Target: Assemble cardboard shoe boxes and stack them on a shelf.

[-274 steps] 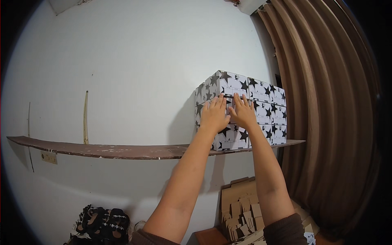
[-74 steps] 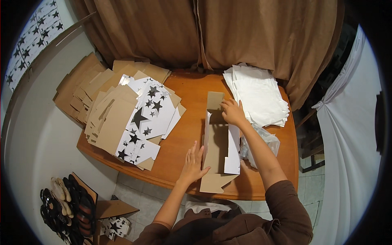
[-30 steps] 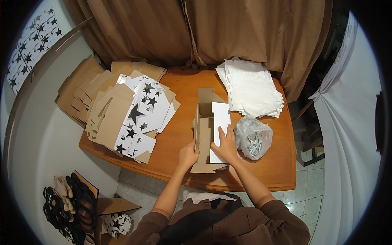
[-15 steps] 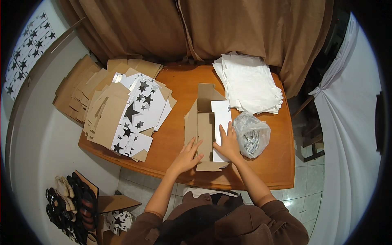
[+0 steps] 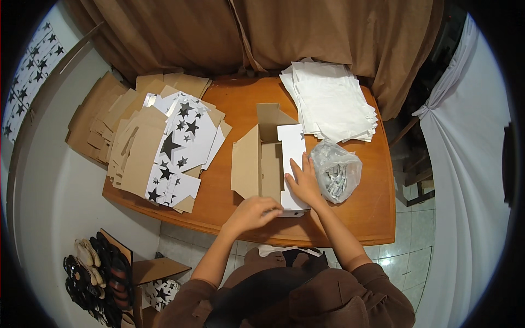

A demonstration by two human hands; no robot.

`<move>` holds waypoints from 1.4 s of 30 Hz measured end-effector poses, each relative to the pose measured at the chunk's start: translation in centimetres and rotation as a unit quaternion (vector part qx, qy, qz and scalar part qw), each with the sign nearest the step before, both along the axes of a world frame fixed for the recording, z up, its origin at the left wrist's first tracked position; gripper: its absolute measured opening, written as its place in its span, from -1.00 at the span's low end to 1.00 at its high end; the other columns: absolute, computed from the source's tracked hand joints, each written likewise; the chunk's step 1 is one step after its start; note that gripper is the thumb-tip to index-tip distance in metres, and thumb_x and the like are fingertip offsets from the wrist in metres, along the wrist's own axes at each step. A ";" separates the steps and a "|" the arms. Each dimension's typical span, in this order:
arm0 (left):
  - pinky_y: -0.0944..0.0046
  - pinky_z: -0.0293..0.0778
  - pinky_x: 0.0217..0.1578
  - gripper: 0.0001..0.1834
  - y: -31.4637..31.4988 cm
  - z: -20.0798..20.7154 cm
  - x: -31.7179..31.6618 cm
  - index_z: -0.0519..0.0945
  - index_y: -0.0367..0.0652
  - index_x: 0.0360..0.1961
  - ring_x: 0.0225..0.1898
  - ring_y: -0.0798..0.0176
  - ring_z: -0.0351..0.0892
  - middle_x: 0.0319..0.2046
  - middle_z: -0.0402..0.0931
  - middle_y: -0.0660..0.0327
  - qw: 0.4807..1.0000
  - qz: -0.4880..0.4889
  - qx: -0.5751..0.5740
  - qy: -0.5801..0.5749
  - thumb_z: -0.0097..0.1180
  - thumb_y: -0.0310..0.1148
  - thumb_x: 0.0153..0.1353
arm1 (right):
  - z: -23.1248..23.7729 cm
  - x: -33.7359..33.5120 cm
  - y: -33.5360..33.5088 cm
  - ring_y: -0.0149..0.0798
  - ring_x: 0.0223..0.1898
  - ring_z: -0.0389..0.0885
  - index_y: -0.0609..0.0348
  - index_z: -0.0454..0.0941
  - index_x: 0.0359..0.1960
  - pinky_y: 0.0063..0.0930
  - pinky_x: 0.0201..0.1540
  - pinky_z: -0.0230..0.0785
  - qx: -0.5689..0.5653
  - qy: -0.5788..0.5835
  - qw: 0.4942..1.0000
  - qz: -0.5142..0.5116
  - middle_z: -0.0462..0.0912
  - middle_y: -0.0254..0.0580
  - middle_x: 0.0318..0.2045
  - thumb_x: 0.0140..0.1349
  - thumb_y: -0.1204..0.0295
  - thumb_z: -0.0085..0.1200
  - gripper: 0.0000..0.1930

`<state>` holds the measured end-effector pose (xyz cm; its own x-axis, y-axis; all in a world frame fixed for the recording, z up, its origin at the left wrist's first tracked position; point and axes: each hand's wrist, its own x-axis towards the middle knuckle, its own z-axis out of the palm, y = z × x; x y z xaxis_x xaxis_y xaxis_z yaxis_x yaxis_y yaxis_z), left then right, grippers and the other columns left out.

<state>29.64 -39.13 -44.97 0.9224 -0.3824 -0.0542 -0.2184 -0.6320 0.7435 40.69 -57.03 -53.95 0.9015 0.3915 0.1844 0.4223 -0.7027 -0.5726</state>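
An open-topped cardboard box (image 5: 272, 164), brown inside, stands in front of me near the table's front edge. A brown side flap spreads out to its left, and another brown flap rises at the far end. Along its right side lies a white flap (image 5: 293, 143) with a little dark print. My right hand (image 5: 305, 183) rests on that flap, fingers spread and open. At the box's near end, my left hand (image 5: 252, 215) curls its fingers over the near edge, which it seems to grip; the fingertips are partly hidden.
Stacked flat cardboard pieces (image 5: 131, 145) and star-printed white sheets (image 5: 180, 147) cover the left of the wooden table (image 5: 219, 186). White papers (image 5: 331, 101) lie at the far right. A clear plastic bag (image 5: 337, 172) of small silvery items sits right of the box. Shoes (image 5: 98, 273) stand lower left.
My left hand has moved right and slightly down, from the box's left side to its near end. The near flap that stuck out toward me is now folded up. My right hand stays on the white flap.
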 end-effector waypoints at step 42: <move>-0.25 -0.26 0.24 -0.79 -3.3 -9.6 5.9 0.65 -0.12 -0.56 0.17 0.01 0.17 -0.09 0.38 0.13 0.879 0.227 0.320 -0.270 0.18 -0.21 0.03 | -1.7 0.9 -0.9 0.28 0.33 -0.02 -0.01 0.42 0.15 -0.02 0.31 -0.05 0.077 -0.002 0.997 -0.006 0.02 0.11 0.35 0.25 0.43 -0.13 -0.60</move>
<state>35.52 -42.48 -54.60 0.9295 -0.0192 0.3683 -0.0477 -0.9965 0.0686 41.56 -57.88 -55.68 0.9051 0.3473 0.2454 0.4169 -0.6110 -0.6729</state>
